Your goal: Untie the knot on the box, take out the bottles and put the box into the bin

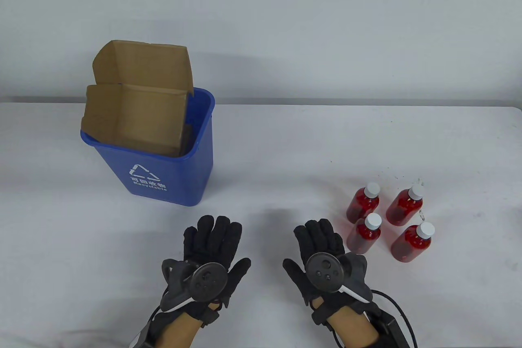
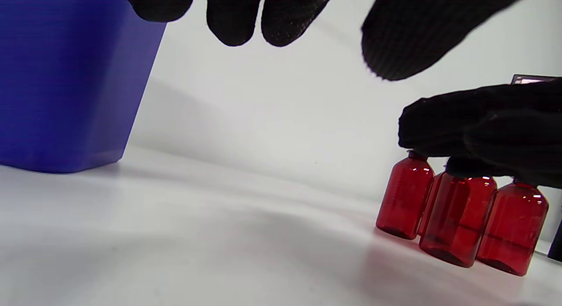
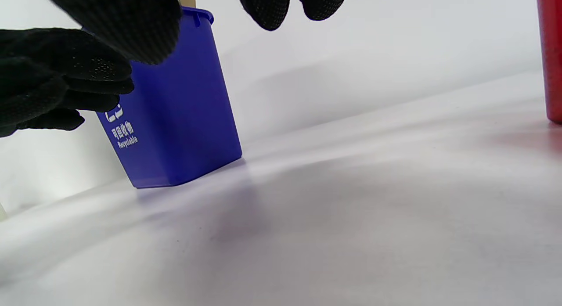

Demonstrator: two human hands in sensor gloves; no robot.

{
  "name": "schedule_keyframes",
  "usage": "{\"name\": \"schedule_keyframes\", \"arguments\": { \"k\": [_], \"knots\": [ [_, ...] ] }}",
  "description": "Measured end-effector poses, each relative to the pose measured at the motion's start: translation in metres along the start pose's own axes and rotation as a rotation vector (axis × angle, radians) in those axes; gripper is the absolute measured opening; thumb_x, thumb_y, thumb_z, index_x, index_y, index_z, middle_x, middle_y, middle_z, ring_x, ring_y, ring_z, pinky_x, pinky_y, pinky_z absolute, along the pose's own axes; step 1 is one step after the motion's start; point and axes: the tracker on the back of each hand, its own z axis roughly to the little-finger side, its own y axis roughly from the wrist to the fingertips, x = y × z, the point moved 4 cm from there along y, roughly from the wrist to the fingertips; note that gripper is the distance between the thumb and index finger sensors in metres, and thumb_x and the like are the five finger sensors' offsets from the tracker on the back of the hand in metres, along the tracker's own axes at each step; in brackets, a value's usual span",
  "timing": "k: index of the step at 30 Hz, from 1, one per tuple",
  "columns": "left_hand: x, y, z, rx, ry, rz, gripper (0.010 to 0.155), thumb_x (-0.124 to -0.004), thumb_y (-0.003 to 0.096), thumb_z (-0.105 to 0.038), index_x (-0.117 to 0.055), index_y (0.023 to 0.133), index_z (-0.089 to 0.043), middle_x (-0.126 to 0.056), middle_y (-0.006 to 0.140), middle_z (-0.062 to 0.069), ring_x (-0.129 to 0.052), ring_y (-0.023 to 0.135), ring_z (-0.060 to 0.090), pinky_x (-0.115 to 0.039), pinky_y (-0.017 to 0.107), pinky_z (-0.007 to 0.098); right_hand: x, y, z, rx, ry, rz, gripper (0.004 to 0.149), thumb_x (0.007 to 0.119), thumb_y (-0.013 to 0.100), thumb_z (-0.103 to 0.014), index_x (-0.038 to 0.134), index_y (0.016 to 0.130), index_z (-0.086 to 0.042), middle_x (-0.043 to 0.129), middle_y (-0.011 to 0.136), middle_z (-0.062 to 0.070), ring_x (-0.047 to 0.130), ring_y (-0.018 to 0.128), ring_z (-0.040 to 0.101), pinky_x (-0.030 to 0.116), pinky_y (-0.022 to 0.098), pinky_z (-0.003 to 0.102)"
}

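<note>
An opened cardboard box (image 1: 136, 103) stands inside the blue recycling bin (image 1: 163, 168), its flaps sticking up above the rim. Several red bottles (image 1: 385, 221) with white caps stand in a cluster at the right of the table. My left hand (image 1: 214, 242) hovers flat above the table in front of the bin, fingers straight, holding nothing. My right hand (image 1: 320, 242) hovers flat just left of the bottles, also empty. The bin (image 2: 66, 86) and the bottles (image 2: 461, 214) show in the left wrist view under my left fingers (image 2: 237, 16). The right wrist view shows the bin (image 3: 175, 113).
The white table (image 1: 261, 160) runs to a far edge against a pale wall. A cable (image 1: 401, 307) trails from my right wrist at the bottom right.
</note>
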Motion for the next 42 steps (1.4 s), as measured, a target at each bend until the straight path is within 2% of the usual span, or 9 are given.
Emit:
{"name": "schedule_keyframes", "arguments": {
  "k": [5, 12, 24, 30, 42],
  "knots": [
    [-0.004, -0.002, 0.002, 0.033, -0.001, 0.031, 0.082, -0.072, 0.0504, -0.056, -0.04, 0.117, -0.02, -0.039, 0.119, 0.016, -0.037, 0.106, 0.063, -0.034, 0.068, 0.083, 0.0, 0.0, 0.0, 0.001, -0.002, 0.0, 0.076, 0.065, 0.051, -0.051, 0.036, 0.105, -0.006, 0.026, 0.108, 0.023, 0.025, 0.097, 0.058, 0.032, 0.063, 0.073],
    [0.001, -0.003, -0.002, 0.035, -0.011, 0.008, 0.082, -0.071, 0.0506, -0.057, -0.04, 0.117, -0.02, -0.039, 0.119, 0.016, -0.037, 0.107, 0.062, -0.033, 0.068, 0.083, -0.001, 0.0, 0.003, 0.003, 0.012, -0.001, 0.076, 0.065, 0.051, -0.051, 0.038, 0.105, -0.006, 0.027, 0.108, 0.023, 0.026, 0.097, 0.058, 0.034, 0.063, 0.073],
    [0.0, 0.006, 0.005, 0.065, -0.041, 0.034, 0.082, -0.071, 0.0509, -0.057, -0.039, 0.117, -0.02, -0.038, 0.12, 0.016, -0.037, 0.108, 0.061, -0.032, 0.069, 0.084, -0.002, 0.0, 0.009, 0.02, 0.044, -0.013, 0.075, 0.065, 0.05, -0.05, 0.039, 0.105, -0.006, 0.03, 0.108, 0.022, 0.027, 0.097, 0.058, 0.035, 0.063, 0.073],
    [-0.003, 0.012, 0.002, 0.062, -0.053, 0.079, 0.082, -0.071, 0.0512, -0.057, -0.038, 0.117, -0.021, -0.037, 0.12, 0.016, -0.037, 0.108, 0.061, -0.031, 0.069, 0.084, -0.002, 0.0, 0.012, 0.029, 0.048, -0.016, 0.075, 0.065, 0.05, -0.05, 0.039, 0.105, -0.006, 0.03, 0.108, 0.022, 0.028, 0.097, 0.058, 0.035, 0.063, 0.072],
    [-0.007, 0.012, 0.0, 0.049, -0.037, 0.099, 0.081, -0.071, 0.051, -0.057, -0.04, 0.117, -0.02, -0.039, 0.119, 0.016, -0.038, 0.108, 0.061, -0.032, 0.069, 0.084, -0.002, -0.001, 0.011, 0.021, 0.056, -0.02, 0.075, 0.065, 0.051, -0.05, 0.039, 0.105, -0.006, 0.03, 0.108, 0.023, 0.028, 0.097, 0.058, 0.035, 0.063, 0.072]
  ]
}}
